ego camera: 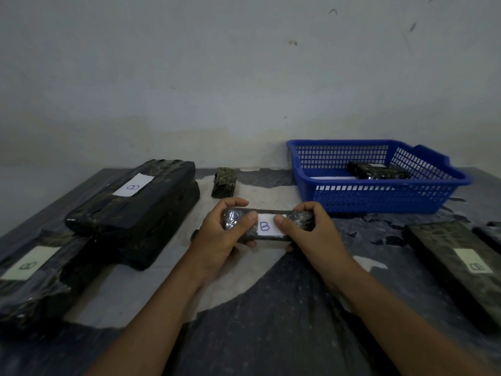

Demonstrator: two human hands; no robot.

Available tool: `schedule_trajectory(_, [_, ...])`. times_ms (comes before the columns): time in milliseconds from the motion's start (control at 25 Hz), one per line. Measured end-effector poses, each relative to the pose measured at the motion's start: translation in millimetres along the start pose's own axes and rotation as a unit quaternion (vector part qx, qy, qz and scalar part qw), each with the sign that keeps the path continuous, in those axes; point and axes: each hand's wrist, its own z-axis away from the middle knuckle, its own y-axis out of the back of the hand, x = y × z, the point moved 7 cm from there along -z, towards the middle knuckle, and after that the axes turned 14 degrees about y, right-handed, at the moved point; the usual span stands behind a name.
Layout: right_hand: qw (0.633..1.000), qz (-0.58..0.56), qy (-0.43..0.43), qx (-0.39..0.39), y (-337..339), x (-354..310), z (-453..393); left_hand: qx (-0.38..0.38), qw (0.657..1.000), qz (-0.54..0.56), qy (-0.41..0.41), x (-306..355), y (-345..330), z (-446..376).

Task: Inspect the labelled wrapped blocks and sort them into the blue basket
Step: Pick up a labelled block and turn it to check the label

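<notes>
I hold a small dark wrapped block (267, 226) above the table centre, its white label reading "B" facing me. My left hand (222, 234) grips its left end, thumb beside the label. My right hand (311, 234) grips its right end the same way. The blue basket (379, 196) stands behind and to the right, with one wrapped block (379, 170) lying inside. A large wrapped block labelled "B" (135, 207) lies at the left, another labelled one (29, 283) at the near left, and a flat labelled one (458, 267) at the right.
A small unlabelled wrapped block (224, 182) stands upright near the wall behind my hands. A further dark block edge (490, 234) shows at the far right. The table (271, 308) has a worn dark and pale surface; a grey wall closes off the back.
</notes>
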Motion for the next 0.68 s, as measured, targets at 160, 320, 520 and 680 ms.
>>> schedule_trajectory(160, [0.998,0.055,0.023,-0.004,-0.1,-2.5,1.3,-0.015,0.999,-0.028,0.002,-2.3,-3.4,0.4])
schedule_trajectory(320, [1.000,0.007,-0.006,-0.026,-1.0,-1.9,0.4,-0.006,1.000,-0.025,0.014,-3.9,3.2,-2.7])
schedule_trajectory(520, [0.986,-0.150,-0.065,-0.041,-3.3,2.3,-1.8,-0.051,0.996,0.071,0.034,-7.1,6.5,-8.4])
schedule_trajectory(680, [0.973,-0.213,-0.080,-0.040,-4.9,3.6,-4.0,-0.050,0.993,0.098,0.049,-10.3,8.9,-12.4])
